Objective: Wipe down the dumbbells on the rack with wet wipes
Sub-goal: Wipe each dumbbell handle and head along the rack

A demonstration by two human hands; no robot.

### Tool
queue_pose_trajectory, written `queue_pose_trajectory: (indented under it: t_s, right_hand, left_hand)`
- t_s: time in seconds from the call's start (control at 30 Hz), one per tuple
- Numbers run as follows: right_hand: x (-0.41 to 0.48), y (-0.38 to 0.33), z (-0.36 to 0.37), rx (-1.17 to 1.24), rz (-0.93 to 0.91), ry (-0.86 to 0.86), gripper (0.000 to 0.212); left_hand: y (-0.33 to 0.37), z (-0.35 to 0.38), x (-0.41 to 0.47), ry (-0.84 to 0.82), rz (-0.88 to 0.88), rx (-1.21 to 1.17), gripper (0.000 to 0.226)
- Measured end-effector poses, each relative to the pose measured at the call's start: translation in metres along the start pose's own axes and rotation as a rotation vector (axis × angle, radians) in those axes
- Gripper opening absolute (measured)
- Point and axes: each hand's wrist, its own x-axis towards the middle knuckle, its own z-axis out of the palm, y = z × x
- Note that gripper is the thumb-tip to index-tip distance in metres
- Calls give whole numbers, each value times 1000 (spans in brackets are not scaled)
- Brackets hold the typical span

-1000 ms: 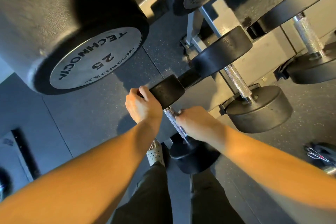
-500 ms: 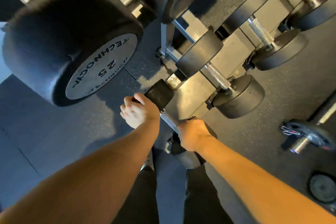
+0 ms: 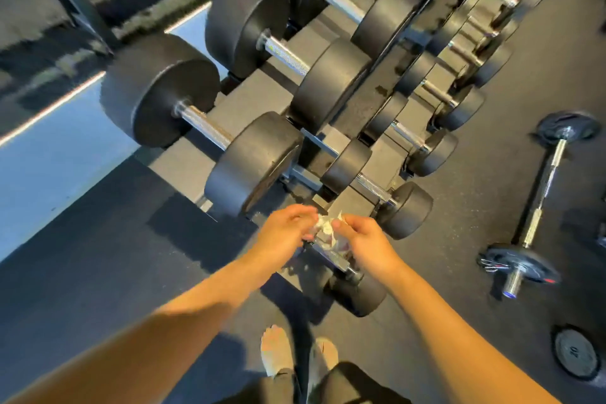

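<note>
The person stands at the near end of the dumbbell rack point(image 3: 252, 95), and the task looks to be in its early or middle part, not its end. The left hand point(image 3: 285, 229) and the right hand point(image 3: 364, 239) are drawn close together, and each pinches a side of one crumpled white wet wipe point(image 3: 328, 229) with curled fingers, as if refolding or bunching it. The wipe hangs between the hands, just above the chrome handle of the small dumbbell point(image 3: 360, 295) in the lowest near slot. Whether it touches that handle cannot be told.

No wiping stroke is under way at this moment: the cloth is being handled, not pressed on metal or rubber. None of the weights shows a wet sheen or a streak, so which ones are already clean cannot be read from this view. The large dumbbell point(image 3: 255, 164) just beyond the hands and the other dumbbells point(image 3: 331, 85) stepping away up the rack are all out of reach of the wipe now. By this judgement, most of the rack may yet need wiping. A loaded bar point(image 3: 537, 200) and a weight plate point(image 3: 577, 357) lie on the floor to the right, apart from the rack.
</note>
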Motion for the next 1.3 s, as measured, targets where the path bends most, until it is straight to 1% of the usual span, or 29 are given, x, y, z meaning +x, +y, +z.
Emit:
queue_pose_trajectory:
  t_s: [0.07, 0.17, 0.23, 0.33, 0.43, 0.47, 0.53, 0.63, 0.67, 0.73, 0.8, 0.87, 0.93, 1.0, 1.03, 1.13, 1.17, 1.23, 1.3]
  right_hand:
    - [-8, -29, 4, 42, -67, -41, 32]
    - [-16, -75, 9, 117, -141, -131, 28]
    - [-22, -101, 14, 91, -183, -170, 29]
    - [-27, -138, 25, 13, -247, -222, 28]
    - [-28, -167, 35, -39, -331, -221, 28]
    - [-26, -175, 40, -60, -368, -205, 26]
    - [-19, -188, 50, -124, -422, -117, 23]
    - [1, -205, 67, -219, -375, 112, 24]
    - [9, -209, 74, -196, -347, 153, 25]
    - [25, -220, 90, -119, -293, 191, 27]
    - [40, -233, 111, -3, -261, 237, 22]
    - [53, -248, 135, 159, -240, 276, 15]
    - [64, -257, 160, 206, -225, 297, 15]
    - [77, -260, 175, 157, -219, 391, 15]
    - [84, -259, 181, 128, -205, 461, 14]
    - [96, -254, 184, -125, -152, 613, 7]
    - [101, -252, 188, -179, -131, 647, 4]
    - [110, -248, 200, -263, -118, 673, 3]
    - [120, -243, 213, -345, -121, 650, 4]
  left_hand:
    - [16, -12, -26, -37, 136, 58, 17]
    - [40, -33, -57, 59, 303, 186, 21]
    - [56, -46, -75, 138, 367, 224, 17]
    - [77, -68, -88, 238, 442, 249, 4]
    - [92, -92, -93, 332, 442, 243, 6]
    - [96, -101, -91, 357, 436, 237, 6]
    - [102, -118, -86, 396, 421, 261, 7]
    - [108, -153, -64, 450, 447, 409, 15]
    - [112, -166, -55, 429, 460, 449, 16]
    - [122, -191, -36, 314, 482, 488, 10]
    - [131, -217, -18, 196, 505, 523, 6]
    - [143, -243, 0, 93, 542, 595, 10]
    - [152, -266, 13, -10, 555, 660, 15]
    - [165, -289, 23, -113, 558, 722, 15]
    - [172, -303, 32, -137, 585, 765, 16]
    - [189, -326, 56, 17, 778, 853, 15]
    - [192, -330, 66, 41, 853, 886, 15]
    - [192, -329, 86, 16, 967, 951, 24]
    - [188, -318, 99, -59, 1007, 1012, 34]
